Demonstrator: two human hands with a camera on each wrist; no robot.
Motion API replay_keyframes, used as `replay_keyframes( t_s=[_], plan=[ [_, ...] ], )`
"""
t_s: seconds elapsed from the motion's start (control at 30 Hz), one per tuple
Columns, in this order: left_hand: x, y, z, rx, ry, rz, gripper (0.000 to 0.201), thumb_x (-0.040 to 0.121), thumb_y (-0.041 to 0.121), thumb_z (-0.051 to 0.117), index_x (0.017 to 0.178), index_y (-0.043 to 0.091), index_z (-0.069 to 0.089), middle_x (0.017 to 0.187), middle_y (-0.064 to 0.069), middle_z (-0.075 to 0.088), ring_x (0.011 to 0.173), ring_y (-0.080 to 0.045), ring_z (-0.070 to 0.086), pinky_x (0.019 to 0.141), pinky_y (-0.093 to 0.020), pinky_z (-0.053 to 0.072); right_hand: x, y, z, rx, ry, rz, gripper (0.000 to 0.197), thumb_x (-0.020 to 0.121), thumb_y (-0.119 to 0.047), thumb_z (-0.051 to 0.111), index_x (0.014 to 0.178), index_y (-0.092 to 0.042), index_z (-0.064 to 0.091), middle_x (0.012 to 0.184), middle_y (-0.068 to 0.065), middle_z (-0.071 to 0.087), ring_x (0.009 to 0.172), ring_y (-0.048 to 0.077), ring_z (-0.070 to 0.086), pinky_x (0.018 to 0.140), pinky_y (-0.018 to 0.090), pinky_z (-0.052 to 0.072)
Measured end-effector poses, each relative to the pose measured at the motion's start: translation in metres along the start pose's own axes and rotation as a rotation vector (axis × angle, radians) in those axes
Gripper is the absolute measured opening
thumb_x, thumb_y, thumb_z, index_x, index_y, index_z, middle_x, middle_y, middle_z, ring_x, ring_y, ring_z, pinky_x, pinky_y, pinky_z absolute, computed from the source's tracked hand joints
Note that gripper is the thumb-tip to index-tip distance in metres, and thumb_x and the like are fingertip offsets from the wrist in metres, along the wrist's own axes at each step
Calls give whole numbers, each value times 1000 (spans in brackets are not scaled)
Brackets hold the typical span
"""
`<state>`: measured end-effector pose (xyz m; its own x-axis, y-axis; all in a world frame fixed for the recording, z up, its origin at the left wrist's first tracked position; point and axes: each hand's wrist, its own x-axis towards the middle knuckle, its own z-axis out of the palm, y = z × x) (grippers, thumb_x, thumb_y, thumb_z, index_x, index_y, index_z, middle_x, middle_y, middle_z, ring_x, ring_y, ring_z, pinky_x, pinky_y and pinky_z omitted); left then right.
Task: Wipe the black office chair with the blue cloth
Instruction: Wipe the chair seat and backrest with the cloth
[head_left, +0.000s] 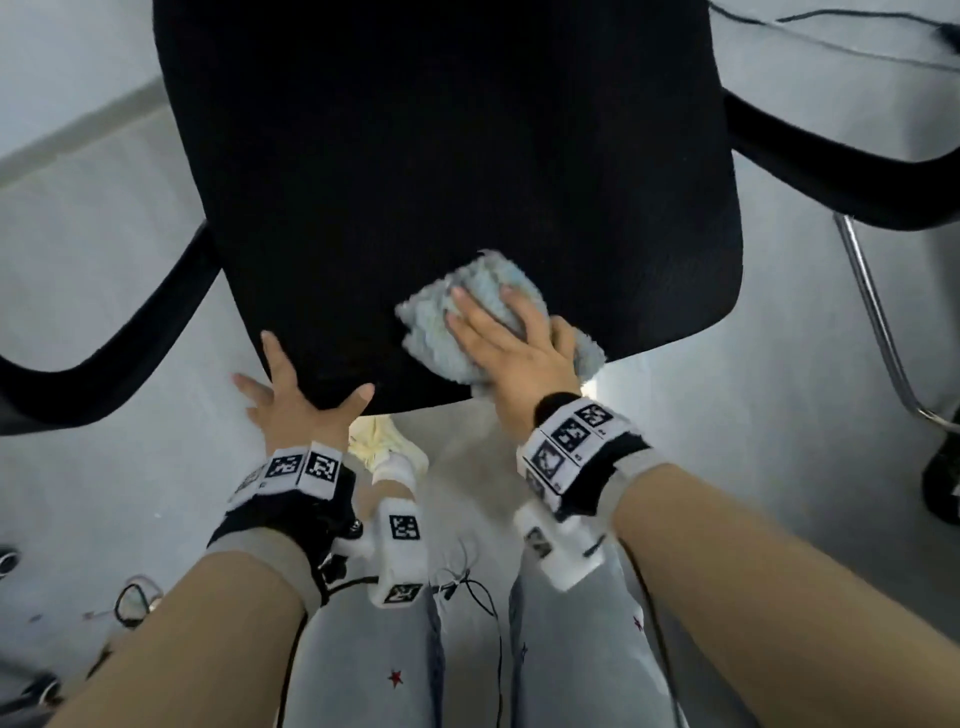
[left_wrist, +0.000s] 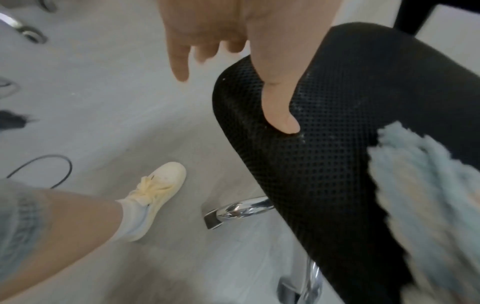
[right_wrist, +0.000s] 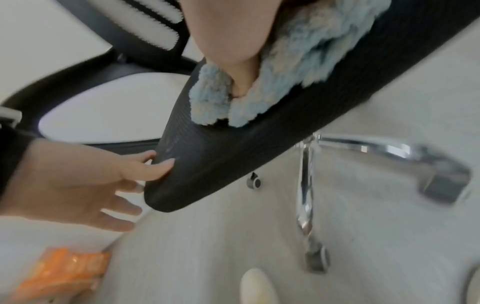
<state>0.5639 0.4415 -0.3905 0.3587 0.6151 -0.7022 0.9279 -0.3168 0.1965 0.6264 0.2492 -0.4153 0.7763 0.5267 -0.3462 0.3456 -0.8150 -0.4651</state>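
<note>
The black office chair's mesh seat (head_left: 441, 156) fills the middle of the head view. A fluffy blue cloth (head_left: 431, 327) lies bunched on its front right part. My right hand (head_left: 498, 343) presses flat on the cloth with fingers spread. In the right wrist view its thumb (right_wrist: 244, 82) sinks into the cloth's (right_wrist: 311, 51) folds at the seat's front edge (right_wrist: 233, 154). My left hand (head_left: 296, 400) rests on the seat's front left corner, with the thumb (left_wrist: 280, 111) on the mesh (left_wrist: 337, 164) and the other fingers straight and spread beside the edge.
Black armrests (head_left: 104, 358) (head_left: 831, 171) flank the seat. The chair's chrome base legs (left_wrist: 239, 207) (right_wrist: 389, 150) reach out under it. My cream shoe (left_wrist: 155, 191) stands close to the base. Cables (head_left: 130, 597) lie on the grey floor at left, and an orange packet (right_wrist: 64, 271) too.
</note>
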Motion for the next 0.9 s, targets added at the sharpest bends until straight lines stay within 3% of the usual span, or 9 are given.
replay_keyframes(
  t_s=[0.1, 0.23, 0.33, 0.43, 0.53, 0.63, 0.7, 0.8, 0.9],
  plan=[
    [7, -2, -2, -65, -24, 28, 108, 76, 31, 71, 147, 30, -10, 154, -11, 25, 139, -32, 31, 110, -40, 29, 12, 39, -22, -138, -28, -108, 81, 79, -18, 67, 140, -41, 18, 152, -11, 25, 135, 22, 13, 102, 52, 23],
    [10, 6, -5, -9, -56, 37, 108, 77, 33, 70, 147, 26, -11, 149, -12, 37, 136, -31, 35, 108, -35, 30, 30, 89, -82, 45, 150, 607, 70, 87, -22, 54, 141, -44, 15, 156, -12, 5, 140, 27, 11, 110, 40, 14],
    [13, 10, -6, 48, -100, 56, 106, 78, 37, 68, 147, 26, -12, 146, -15, 40, 135, -33, 37, 108, -36, 31, 37, 76, -83, 75, 275, 782, 70, 87, -17, 52, 142, -41, 16, 155, -18, 5, 141, 23, 10, 110, 41, 14],
    [19, 11, -10, 88, -103, 113, 100, 80, 34, 65, 147, 28, -10, 141, -18, 45, 131, -35, 41, 106, -37, 34, 35, 28, -51, 30, 90, 598, 78, 86, -18, 57, 143, -41, 9, 155, -20, 0, 141, 24, 0, 110, 49, 15],
    [26, 10, -19, 140, -75, 179, 85, 87, 28, 58, 148, 30, -1, 135, -16, 53, 122, -36, 51, 103, -37, 37, 18, -14, -12, 50, -28, 161, 80, 85, -7, 52, 142, -42, 9, 155, -20, 3, 136, 17, -5, 108, 51, 13],
    [37, 6, -29, 181, -92, 217, 72, 92, 24, 50, 146, 36, 4, 110, -14, 61, 99, -30, 61, 99, -38, 43, 21, 7, -23, -79, -79, -35, 76, 85, -23, 59, 141, -43, 11, 154, -19, 9, 135, 19, 3, 105, 51, 18],
    [39, 6, -32, 176, -99, 231, 71, 92, 19, 51, 145, 38, 9, 91, -6, 52, 89, -22, 52, 94, -28, 39, 25, 34, -44, -64, -68, 198, 78, 85, -26, 59, 141, -45, 9, 155, -19, 3, 138, 25, 6, 109, 48, 15],
    [40, 9, -32, 117, -130, 233, 72, 89, 16, 57, 143, 40, 17, 101, -8, 57, 102, -24, 58, 96, -26, 39, 27, 52, -63, 91, 246, 725, 69, 88, -16, 50, 142, -43, 15, 155, -19, 5, 139, 25, 11, 112, 44, 13],
    [46, 8, -30, -25, -215, 220, 71, 86, 8, 60, 139, 43, 28, 110, -10, 60, 107, -30, 62, 101, -41, 46, 37, 13, -41, 75, 214, 765, 74, 87, -10, 49, 142, -42, 11, 155, -20, 3, 140, 23, 6, 111, 45, 11]
  ],
)
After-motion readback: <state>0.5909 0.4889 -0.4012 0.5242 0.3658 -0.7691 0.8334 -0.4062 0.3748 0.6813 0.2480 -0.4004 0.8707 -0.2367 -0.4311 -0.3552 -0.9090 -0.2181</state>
